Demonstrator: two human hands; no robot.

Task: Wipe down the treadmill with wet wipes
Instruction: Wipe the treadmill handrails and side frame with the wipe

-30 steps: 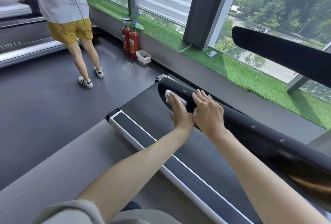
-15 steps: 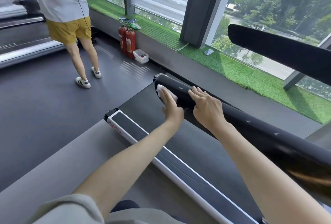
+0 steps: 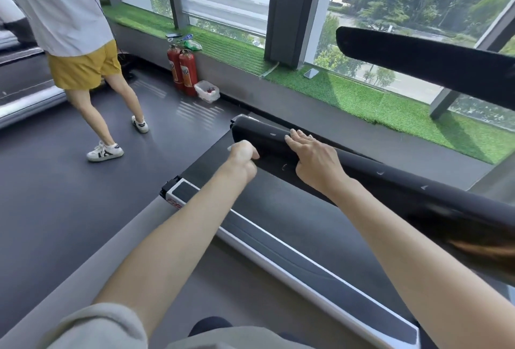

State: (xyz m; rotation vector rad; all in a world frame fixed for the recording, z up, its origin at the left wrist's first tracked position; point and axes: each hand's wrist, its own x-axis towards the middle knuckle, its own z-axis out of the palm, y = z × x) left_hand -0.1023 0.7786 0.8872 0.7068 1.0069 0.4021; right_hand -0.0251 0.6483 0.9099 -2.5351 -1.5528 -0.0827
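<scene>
Gym floor and a grass-covered window ledge [image 3: 348, 92] lie behind the treadmill [image 3: 278, 209]. Your left grip [image 3: 242, 157] is clenched around the wet wipe [image 3: 229, 149], of which only a white corner shows. It presses against the black side rail [image 3: 259, 136] near its far end, to rub it. Your right grip [image 3: 315, 153] lies released and flat on the rail's top, probably to steady you.

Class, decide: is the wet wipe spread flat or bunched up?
Bunched: the left hand curls round the wipe; only a white sliver shows.
</scene>
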